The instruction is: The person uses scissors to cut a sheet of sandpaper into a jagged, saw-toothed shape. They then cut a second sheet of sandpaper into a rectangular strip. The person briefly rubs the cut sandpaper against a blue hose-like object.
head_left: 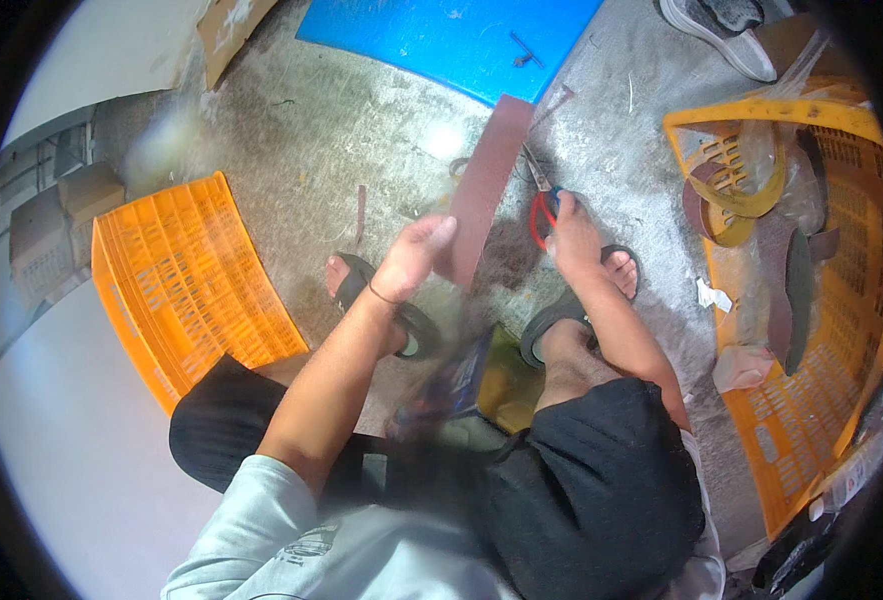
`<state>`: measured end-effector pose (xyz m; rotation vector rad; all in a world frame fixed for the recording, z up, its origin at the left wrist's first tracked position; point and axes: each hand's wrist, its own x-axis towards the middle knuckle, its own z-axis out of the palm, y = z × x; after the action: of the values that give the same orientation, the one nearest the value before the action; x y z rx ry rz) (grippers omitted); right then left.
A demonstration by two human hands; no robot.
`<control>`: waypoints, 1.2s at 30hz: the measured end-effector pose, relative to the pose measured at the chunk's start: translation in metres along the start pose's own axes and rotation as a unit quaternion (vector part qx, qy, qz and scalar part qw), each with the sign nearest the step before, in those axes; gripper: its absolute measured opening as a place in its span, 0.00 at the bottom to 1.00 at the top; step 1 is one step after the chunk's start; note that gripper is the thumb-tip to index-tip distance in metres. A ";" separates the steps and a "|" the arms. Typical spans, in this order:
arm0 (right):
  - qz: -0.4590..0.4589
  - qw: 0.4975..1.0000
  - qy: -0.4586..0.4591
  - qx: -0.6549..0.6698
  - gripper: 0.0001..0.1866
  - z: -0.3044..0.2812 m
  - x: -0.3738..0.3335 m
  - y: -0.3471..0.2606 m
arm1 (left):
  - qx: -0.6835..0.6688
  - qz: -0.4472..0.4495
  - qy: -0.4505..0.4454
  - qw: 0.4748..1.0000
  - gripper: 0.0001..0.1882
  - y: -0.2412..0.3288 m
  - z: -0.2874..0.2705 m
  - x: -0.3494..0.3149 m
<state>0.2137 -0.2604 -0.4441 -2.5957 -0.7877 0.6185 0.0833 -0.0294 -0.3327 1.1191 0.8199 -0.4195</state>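
Note:
My left hand pinches the left edge of a long reddish-brown strip that looks like sandpaper. The strip slants away from me over the floor, its far end near a blue sheet. My right hand is closed around the red and blue handles of a pair of scissors. Their metal blades point away from me, next to the right edge of the strip; whether they touch it I cannot tell. A narrow brown offcut lies on the floor left of my left hand.
An orange plastic crate stands at left. At right, a larger orange crate holds brown strips, yellow rings and clear plastic. The blue sheet at the far side bears a small dark T-shaped tool. A shoe lies far right.

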 end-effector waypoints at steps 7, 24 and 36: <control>0.271 0.758 -0.119 0.581 0.31 -0.063 -0.042 0.013 | 0.068 0.007 0.020 0.997 0.18 -0.012 0.048 0.018; 0.199 0.662 0.082 0.718 0.16 -0.086 -0.015 -0.007 | 0.194 -0.033 -0.029 0.980 0.08 0.023 0.048 0.009; 0.166 0.857 -0.073 0.483 0.38 -0.104 -0.059 0.037 | 0.414 0.090 0.039 0.905 0.09 0.030 0.007 0.038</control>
<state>0.2372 -0.3456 -0.3552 -1.7359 0.0149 0.9947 0.1305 -0.0202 -0.3414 1.9963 0.5975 -0.5925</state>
